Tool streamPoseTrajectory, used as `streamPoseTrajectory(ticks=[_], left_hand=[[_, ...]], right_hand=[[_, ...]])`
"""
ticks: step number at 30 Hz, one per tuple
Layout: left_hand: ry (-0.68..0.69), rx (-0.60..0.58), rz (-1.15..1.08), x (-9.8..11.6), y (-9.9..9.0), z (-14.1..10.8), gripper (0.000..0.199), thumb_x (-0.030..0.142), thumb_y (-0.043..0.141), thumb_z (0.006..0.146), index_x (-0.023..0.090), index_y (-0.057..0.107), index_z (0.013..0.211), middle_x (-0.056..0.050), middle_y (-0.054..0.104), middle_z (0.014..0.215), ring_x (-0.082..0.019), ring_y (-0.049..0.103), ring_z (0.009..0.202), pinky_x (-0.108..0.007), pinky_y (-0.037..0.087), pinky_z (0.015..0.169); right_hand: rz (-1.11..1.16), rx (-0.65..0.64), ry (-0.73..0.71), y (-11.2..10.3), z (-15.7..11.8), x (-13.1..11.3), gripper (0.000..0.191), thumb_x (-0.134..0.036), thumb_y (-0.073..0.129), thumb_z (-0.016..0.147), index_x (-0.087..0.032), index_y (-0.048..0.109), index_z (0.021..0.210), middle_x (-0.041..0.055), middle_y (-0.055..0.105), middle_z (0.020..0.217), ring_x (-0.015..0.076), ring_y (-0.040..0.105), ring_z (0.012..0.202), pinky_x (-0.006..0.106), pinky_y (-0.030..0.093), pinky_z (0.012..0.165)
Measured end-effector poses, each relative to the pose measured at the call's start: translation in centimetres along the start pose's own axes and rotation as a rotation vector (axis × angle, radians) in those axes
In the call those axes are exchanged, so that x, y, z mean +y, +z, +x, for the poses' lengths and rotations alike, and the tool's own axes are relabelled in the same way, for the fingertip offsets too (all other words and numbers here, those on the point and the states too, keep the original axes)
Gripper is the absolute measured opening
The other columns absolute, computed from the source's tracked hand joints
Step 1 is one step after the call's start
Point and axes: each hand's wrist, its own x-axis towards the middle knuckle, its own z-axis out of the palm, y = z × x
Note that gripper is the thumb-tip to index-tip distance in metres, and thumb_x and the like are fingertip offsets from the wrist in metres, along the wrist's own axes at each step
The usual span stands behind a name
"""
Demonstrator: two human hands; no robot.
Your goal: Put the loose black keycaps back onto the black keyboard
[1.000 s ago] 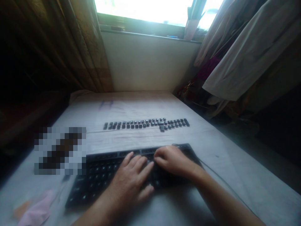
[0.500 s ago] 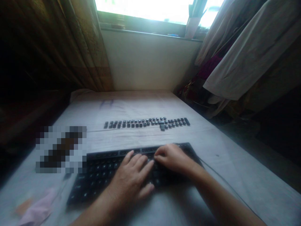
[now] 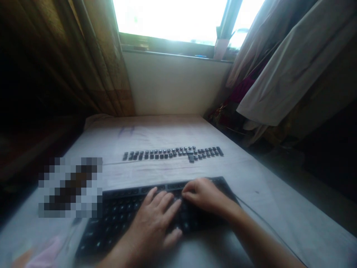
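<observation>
A black keyboard (image 3: 119, 212) lies on the pale cloth, slightly tilted in view. My left hand (image 3: 158, 219) rests across its middle with the fingers spread, holding nothing. My right hand (image 3: 202, 193) is over the right part of the keyboard, thumb and fingertips pinched together near the upper keys; whatever they grip is too small and blurred to make out. Beyond the keyboard, loose black keycaps (image 3: 161, 154) are laid out in rows, with a larger one (image 3: 191, 158) among them.
A cable (image 3: 262, 216) runs from the keyboard's right side. At the left are a pixelated dark object (image 3: 72, 186) and pink cloth (image 3: 46, 253). Curtains (image 3: 103, 67) and a window (image 3: 173, 22) stand behind; pale fabric (image 3: 279, 82) hangs at the right.
The whole scene sits a little lower in the picture, as the view has tilted up. Both hands keep nearly the same places on the keyboard.
</observation>
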Motion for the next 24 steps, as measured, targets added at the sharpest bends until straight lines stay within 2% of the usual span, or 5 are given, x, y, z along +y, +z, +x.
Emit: streamPoseTrajectory(ticks=[3, 6, 10, 16, 24], left_hand=[[0.056, 0.019, 0.067, -0.4, 0.2, -0.1, 0.057, 0.041, 0.066, 0.083, 0.021, 0.054, 0.135, -0.009, 0.063, 0.127, -0.029, 0.057, 0.115, -0.049, 0.035, 0.106], [0.099, 0.040, 0.092, -1.0, 0.5, -0.3, 0.062, 0.050, 0.066, 0.081, 0.023, 0.053, 0.136, -0.008, 0.064, 0.126, -0.028, 0.058, 0.114, -0.045, 0.039, 0.103], [0.131, 0.075, 0.122, -1.6, 1.1, -0.6, 0.073, 0.066, 0.064, 0.078, 0.023, 0.052, 0.136, -0.008, 0.064, 0.125, -0.029, 0.058, 0.112, -0.042, 0.043, 0.099], [0.150, 0.153, 0.203, -1.7, 1.7, -0.9, 0.066, 0.062, 0.061, 0.082, 0.019, 0.055, 0.132, -0.009, 0.066, 0.121, -0.027, 0.060, 0.106, -0.036, 0.049, 0.089], [0.178, 0.210, 0.226, -1.9, 1.6, -0.8, 0.061, 0.065, 0.051, 0.089, 0.020, 0.058, 0.129, -0.007, 0.067, 0.119, -0.025, 0.060, 0.105, -0.033, 0.047, 0.089]], right_hand=[[-0.037, 0.125, 0.052, -0.8, 0.4, 1.0, 0.024, -0.025, 0.055, 0.087, -0.022, 0.079, 0.091, 0.0043, 0.078, 0.092, 0.0187, 0.071, 0.087, 0.025, 0.048, 0.077], [-0.160, 0.263, 0.131, -1.4, 0.8, 2.5, 0.025, -0.025, 0.052, 0.089, -0.022, 0.077, 0.097, 0.0055, 0.076, 0.102, 0.0206, 0.068, 0.097, 0.028, 0.047, 0.084], [-0.185, 0.217, 0.145, -1.3, 1.0, 4.1, 0.025, -0.028, 0.053, 0.089, -0.022, 0.077, 0.094, 0.0050, 0.076, 0.101, 0.0210, 0.067, 0.098, 0.029, 0.046, 0.085], [-0.186, 0.156, 0.119, -1.6, 1.8, 4.1, 0.024, -0.029, 0.054, 0.089, -0.024, 0.077, 0.093, 0.0028, 0.077, 0.095, 0.0178, 0.069, 0.089, 0.025, 0.047, 0.078], [-0.403, 0.281, 0.145, -4.0, 5.5, 5.5, 0.034, -0.027, 0.059, 0.086, -0.021, 0.069, 0.119, 0.0104, 0.070, 0.112, 0.0252, 0.063, 0.105, 0.033, 0.045, 0.090]])
